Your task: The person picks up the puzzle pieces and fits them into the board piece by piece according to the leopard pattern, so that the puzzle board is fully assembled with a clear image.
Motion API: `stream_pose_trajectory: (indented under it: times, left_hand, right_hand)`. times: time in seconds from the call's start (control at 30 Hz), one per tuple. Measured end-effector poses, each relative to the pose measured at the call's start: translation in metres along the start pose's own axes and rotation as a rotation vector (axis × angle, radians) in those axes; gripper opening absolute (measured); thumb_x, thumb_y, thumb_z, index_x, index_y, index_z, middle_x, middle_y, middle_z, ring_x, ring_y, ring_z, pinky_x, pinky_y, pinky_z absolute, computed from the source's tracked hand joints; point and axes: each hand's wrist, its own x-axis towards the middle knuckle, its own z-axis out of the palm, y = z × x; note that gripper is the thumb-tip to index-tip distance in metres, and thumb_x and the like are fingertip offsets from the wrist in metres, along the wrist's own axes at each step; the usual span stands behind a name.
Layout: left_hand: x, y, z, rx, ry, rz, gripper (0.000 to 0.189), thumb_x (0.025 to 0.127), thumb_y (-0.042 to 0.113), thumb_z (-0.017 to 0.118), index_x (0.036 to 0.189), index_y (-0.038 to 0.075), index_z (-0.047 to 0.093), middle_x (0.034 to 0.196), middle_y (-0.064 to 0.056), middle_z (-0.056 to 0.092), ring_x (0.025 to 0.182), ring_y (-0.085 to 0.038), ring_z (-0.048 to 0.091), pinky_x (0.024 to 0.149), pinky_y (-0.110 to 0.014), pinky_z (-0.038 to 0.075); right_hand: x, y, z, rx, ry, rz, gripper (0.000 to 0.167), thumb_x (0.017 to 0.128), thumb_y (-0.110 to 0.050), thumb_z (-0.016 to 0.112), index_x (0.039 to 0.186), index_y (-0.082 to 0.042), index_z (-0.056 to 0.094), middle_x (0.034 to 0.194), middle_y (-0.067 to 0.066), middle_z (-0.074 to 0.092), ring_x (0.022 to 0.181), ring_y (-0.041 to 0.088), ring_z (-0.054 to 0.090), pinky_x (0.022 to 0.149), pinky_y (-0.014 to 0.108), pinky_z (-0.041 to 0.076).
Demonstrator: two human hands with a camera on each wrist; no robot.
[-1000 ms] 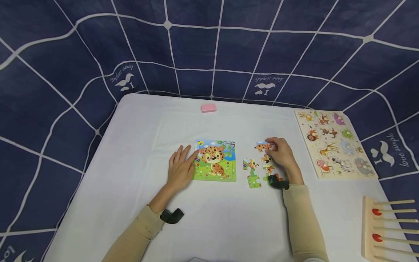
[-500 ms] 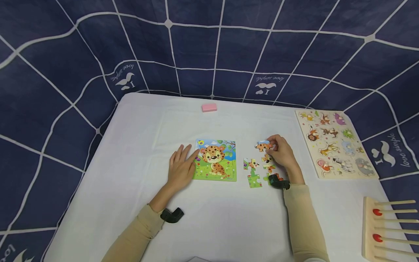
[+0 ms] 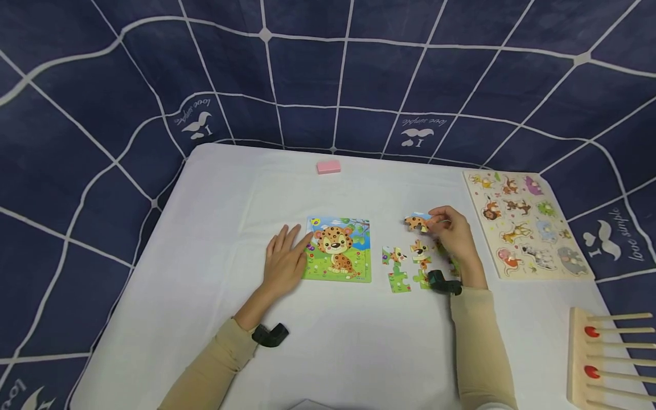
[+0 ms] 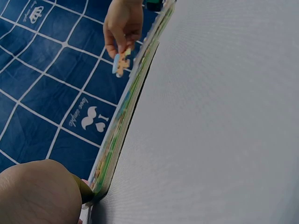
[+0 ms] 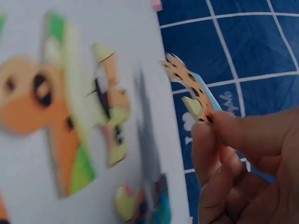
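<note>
In the head view my right hand pinches a jigsaw piece with leopard spots and a blue strip, raised over the table. The right wrist view shows thumb and fingertips gripping one end of this piece, which is tilted on edge. Below it lie several loose jigsaw pieces in green and orange, some partly hidden by the wrist and its camera. My left hand lies with fingers extended at the left edge of a square leopard picture board, index fingertip over its edge.
A wooden peg puzzle board with animals lies at the right. In front of it, a wooden rack holds several sticks, two with red tips. A pink block sits near the far table edge, before a blue checked cloth.
My right hand has lifted the spotted jigsaw piece off the table and moved slightly right and away, uncovering more of the loose pieces. The left hand has stayed in place.
</note>
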Motion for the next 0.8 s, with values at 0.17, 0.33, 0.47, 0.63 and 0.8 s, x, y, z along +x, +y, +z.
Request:
stream_pose_trajectory:
  times: [0.17,0.33,0.47,0.63,0.8]
  left_hand:
    - [0.000,0.000,0.000,0.004,0.000,-0.002,0.046,0.099,0.017,0.043,0.145,0.017,0.049,0.159,-0.014,0.029,0.150,-0.038,0.012,0.119,-0.055,0.008]
    - [-0.001,-0.001,-0.001,0.002,0.020,0.001,0.046,0.098,0.017,0.045,0.144,0.015,0.050,0.158,-0.015,0.031,0.149,-0.039,0.014,0.118,-0.056,0.010]
    - [-0.001,-0.001,-0.001,-0.001,0.010,-0.005,0.046,0.099,0.017,0.044,0.145,0.016,0.049,0.158,-0.015,0.030,0.150,-0.038,0.012,0.118,-0.055,0.008]
    - [-0.001,0.000,-0.001,-0.004,0.002,-0.003,0.047,0.099,0.017,0.043,0.145,0.015,0.049,0.158,-0.015,0.029,0.150,-0.038,0.012,0.119,-0.055,0.007]
    - [0.000,0.000,0.000,-0.002,-0.004,-0.003,0.047,0.099,0.017,0.043,0.145,0.015,0.049,0.159,-0.016,0.029,0.150,-0.038,0.012,0.119,-0.055,0.008]
  right_hand:
    - [-0.001,-0.012,-0.001,0.138,0.062,0.010,0.025,0.093,-0.003,0.062,0.115,0.007,0.058,0.085,-0.002,0.058,0.069,0.001,0.058,0.062,0.014,0.050]
    - [0.001,-0.024,0.005,0.185,0.048,0.045,0.026,0.093,-0.002,0.061,0.117,0.007,0.059,0.083,-0.007,0.058,0.072,-0.001,0.061,0.068,0.016,0.053]
    - [0.002,-0.032,0.016,0.177,0.025,0.065,0.026,0.092,-0.003,0.062,0.117,0.006,0.060,0.085,-0.004,0.059,0.072,-0.002,0.061,0.068,0.014,0.053]
    - [0.002,-0.042,0.033,0.189,-0.044,0.064,0.027,0.093,-0.005,0.063,0.117,0.006,0.060,0.093,0.007,0.060,0.074,0.001,0.061,0.070,0.015,0.054]
    - [0.002,-0.053,0.055,0.192,-0.126,0.054,0.026,0.094,-0.006,0.062,0.118,0.004,0.060,0.098,0.014,0.060,0.075,0.006,0.064,0.071,0.023,0.054]
